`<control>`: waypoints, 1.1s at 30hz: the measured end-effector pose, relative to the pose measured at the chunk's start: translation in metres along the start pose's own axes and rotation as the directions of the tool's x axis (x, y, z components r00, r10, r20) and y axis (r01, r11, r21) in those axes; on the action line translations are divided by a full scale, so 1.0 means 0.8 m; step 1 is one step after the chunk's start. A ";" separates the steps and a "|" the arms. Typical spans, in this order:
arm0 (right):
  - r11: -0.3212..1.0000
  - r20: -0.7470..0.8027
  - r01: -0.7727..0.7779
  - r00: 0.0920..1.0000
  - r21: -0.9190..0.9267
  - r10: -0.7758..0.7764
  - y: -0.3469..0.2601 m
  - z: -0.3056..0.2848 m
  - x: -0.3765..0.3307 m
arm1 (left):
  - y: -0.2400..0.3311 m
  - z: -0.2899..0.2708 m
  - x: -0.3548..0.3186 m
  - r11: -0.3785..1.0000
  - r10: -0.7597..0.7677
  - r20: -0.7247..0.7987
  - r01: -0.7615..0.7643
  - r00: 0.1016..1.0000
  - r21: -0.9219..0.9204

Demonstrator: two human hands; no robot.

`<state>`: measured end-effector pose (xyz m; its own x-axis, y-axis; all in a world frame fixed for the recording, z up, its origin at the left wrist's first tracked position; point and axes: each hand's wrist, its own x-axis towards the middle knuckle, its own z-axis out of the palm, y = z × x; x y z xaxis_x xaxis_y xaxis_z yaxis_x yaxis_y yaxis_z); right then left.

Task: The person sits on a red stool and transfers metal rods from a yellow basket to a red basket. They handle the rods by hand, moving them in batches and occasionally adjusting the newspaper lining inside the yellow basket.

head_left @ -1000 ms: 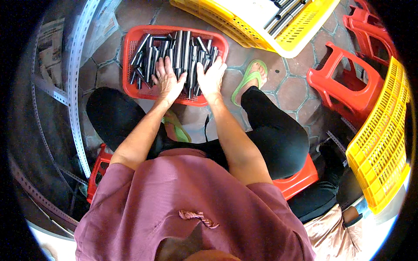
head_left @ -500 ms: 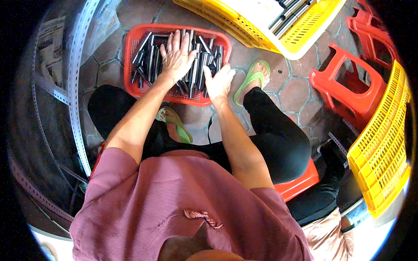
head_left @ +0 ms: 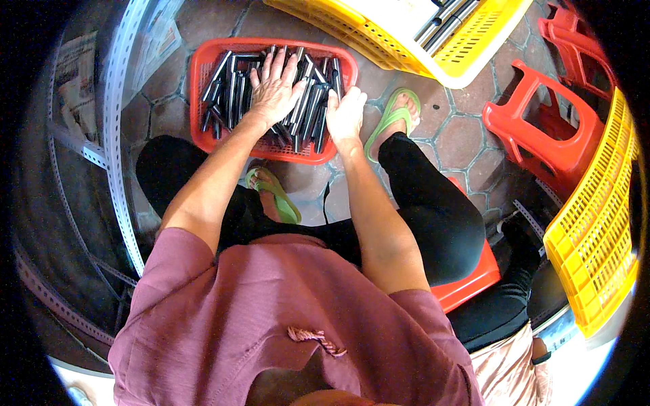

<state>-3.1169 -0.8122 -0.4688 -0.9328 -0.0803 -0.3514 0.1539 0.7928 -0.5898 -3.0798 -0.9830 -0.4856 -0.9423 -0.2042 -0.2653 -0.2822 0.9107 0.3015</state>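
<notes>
1. The left hand (head_left: 276,91) is being laid flat, fingers spread, grasping nothing, over dark metal tubes (head_left: 242,98).
2. The right hand (head_left: 347,115) is being curled at the red basket's (head_left: 305,159) 3 o'clock rim; a grasp cannot be confirmed.
3. The tubes are being contained there, at 11 o'clock in view.
4. At 1 o'clock, longer tubes (head_left: 443,30) are being held by a yellow crate (head_left: 460,78).

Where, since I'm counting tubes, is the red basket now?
The red basket sits on the floor, upper left of centre in the head view, near the yellow crate, the left hand over its tubes.
</notes>
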 end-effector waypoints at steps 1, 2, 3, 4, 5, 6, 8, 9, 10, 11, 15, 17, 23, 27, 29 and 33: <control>1.000 0.010 0.006 1.000 -0.024 -0.006 0.001 0.001 0.001 | 0.000 -0.003 -0.001 1.000 -0.008 -0.009 0.008 1.000 -0.018; 0.999 0.021 0.013 1.000 -0.049 -0.012 0.003 0.001 0.002 | 0.001 -0.009 -0.004 1.000 -0.005 -0.010 0.005 1.000 -0.020; 0.997 0.031 0.021 0.999 -0.073 -0.019 0.005 0.000 0.003 | -0.002 -0.003 -0.008 1.000 0.002 -0.061 -0.003 0.998 -0.010; 0.997 -0.016 0.018 1.000 -0.070 -0.019 0.013 0.002 0.002 | -0.003 -0.003 -0.012 1.000 0.009 -0.005 -0.009 1.000 -0.010; 0.995 0.004 -0.009 1.000 -0.099 0.009 0.013 -0.004 0.004 | -0.001 -0.005 -0.016 1.000 0.013 0.051 -0.012 0.999 -0.011; 0.993 0.006 -0.031 0.999 -0.113 0.032 0.012 -0.007 0.003 | -0.001 -0.003 -0.020 0.999 0.022 0.074 -0.020 0.997 -0.027; 0.992 -0.002 -0.024 1.000 -0.123 0.024 0.014 -0.011 0.004 | -0.001 0.001 -0.022 0.999 0.033 0.090 -0.033 0.995 0.003; 0.993 -0.011 0.006 1.000 -0.120 -0.007 0.018 -0.008 0.005 | 0.002 -0.001 -0.021 0.999 0.030 0.097 -0.031 0.995 0.016; 0.985 -0.033 0.045 0.998 -0.164 -0.051 0.019 -0.004 0.009 | 0.002 -0.003 -0.020 0.999 0.027 0.085 -0.028 0.996 0.015; 0.979 -0.068 0.022 0.997 -0.202 -0.037 0.000 -0.007 0.008 | -0.001 -0.006 -0.018 0.999 0.025 0.023 -0.026 0.999 0.018; 0.943 -0.151 0.326 0.931 -0.067 -0.333 0.002 -0.001 0.004 | 0.007 -0.009 -0.026 0.999 0.037 -0.046 -0.038 0.998 -0.019; 0.898 -0.222 0.439 0.879 0.032 -0.422 -0.009 0.006 0.006 | 0.006 -0.007 -0.034 0.999 0.023 -0.058 -0.024 0.998 -0.028; 0.735 -0.290 0.636 0.768 0.235 -0.571 -0.108 -0.021 0.000 | 0.004 -0.014 -0.047 0.999 -0.035 -0.028 0.035 0.999 -0.009; 0.644 -0.316 0.588 0.808 0.490 -0.497 -0.201 -0.073 0.001 | 0.009 -0.020 -0.054 0.988 -0.115 0.012 0.116 0.993 -0.102; 0.575 -0.485 0.706 0.705 0.414 -0.517 -0.241 -0.103 0.017 | 0.006 -0.014 -0.064 0.999 -0.041 0.006 0.041 0.999 -0.008; 0.355 -0.617 0.899 0.435 0.257 -0.655 -0.310 -0.142 0.073 | 0.012 -0.035 -0.066 0.985 -0.063 -0.087 0.048 0.994 -0.168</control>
<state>-3.2464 -0.9446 -0.2602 -0.7082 -0.1815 0.6823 -0.7000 0.0537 -0.7122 -3.0376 -0.9732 -0.4430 -0.9347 -0.2914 -0.2034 -0.3531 0.8267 0.4380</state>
